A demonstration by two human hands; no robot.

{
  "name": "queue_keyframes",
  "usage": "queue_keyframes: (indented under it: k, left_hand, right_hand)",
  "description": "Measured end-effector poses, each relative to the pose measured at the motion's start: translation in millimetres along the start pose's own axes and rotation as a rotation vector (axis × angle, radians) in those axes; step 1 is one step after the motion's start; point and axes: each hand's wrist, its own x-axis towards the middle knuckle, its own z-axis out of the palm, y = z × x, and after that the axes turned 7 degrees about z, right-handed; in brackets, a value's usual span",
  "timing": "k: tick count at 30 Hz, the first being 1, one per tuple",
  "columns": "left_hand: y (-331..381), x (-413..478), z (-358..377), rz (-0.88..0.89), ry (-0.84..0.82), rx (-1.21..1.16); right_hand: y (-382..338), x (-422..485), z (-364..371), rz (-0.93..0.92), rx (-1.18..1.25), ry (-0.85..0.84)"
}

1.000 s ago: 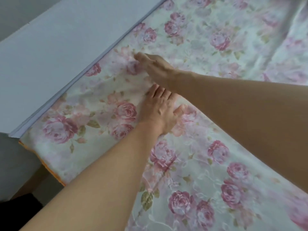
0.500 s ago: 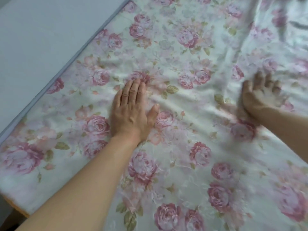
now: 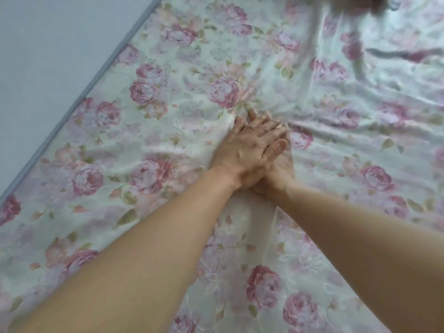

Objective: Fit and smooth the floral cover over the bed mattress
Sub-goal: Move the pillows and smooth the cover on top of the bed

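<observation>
The floral cover [image 3: 153, 140], pale satin with pink roses, is spread across the mattress and hides it. My two hands meet in the middle of the bed. My left hand [image 3: 249, 150] lies on top of my right hand [image 3: 283, 168], with the fingers crossed over each other and fairly straight. Both press flat on the fabric. Shallow creases fan out from the hands to the left and right.
A pale grey-blue wall or panel [image 3: 48, 56] borders the bed at the upper left, along a bluish edge strip [image 3: 96, 78]. Deeper folds [image 3: 360, 58] remain in the cover at the upper right.
My right hand has swept in from the right and now lies under my left hand. The left hand slid a little to the right. The view moved further over the bed.
</observation>
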Motion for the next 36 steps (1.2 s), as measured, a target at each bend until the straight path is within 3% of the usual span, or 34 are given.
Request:
queue_keyframes:
  k: [3,8,11,13,16,19,21,27,31,36]
  left_hand:
    - [-34.4,23.4,-6.1,-0.149,-0.014,0.120]
    - [-81.6,18.1,-20.8,-0.434,0.006,0.436]
    - [-80.6,18.0,-19.1,-0.497,0.047,0.483]
    - [-79.9,18.6,-17.6,-0.503,0.063,0.485]
    - [-80.9,17.0,-16.1,-0.502,0.081,0.493]
    - [-82.0,16.5,-14.5,-0.485,0.110,0.501]
    - [-82.9,15.1,-13.7,-0.474,0.139,0.497]
    - [-83.2,16.6,-11.5,-0.466,0.193,0.465]
    - [-86.5,25.4,-12.9,-0.509,0.203,0.473]
    - [-110.3,56.2,-22.1,-0.519,0.223,0.472]
  right_hand:
    - [-4.8,6.0,-0.8,-0.037,0.015,0.089]
    - [-3.8,8.4,-0.8,-0.029,0.160,0.097]
    - [3.7,11.0,-6.1,-0.065,0.298,0.139]
    - [25.8,24.9,-20.3,-0.056,0.385,0.269]
    - [90.9,65.8,-45.2,0.199,0.317,0.422]
    - [152.0,107.5,-58.1,0.595,0.249,0.217]
    - [145.5,130.8,-53.8,0.658,0.201,0.101]
    - [11.6,154.2,-37.5,0.078,0.155,0.108]
    - [3.2,151.6,-34.0,-0.050,0.153,0.070]
    - [4.9,150.3,-29.4,-0.070,0.143,0.081]
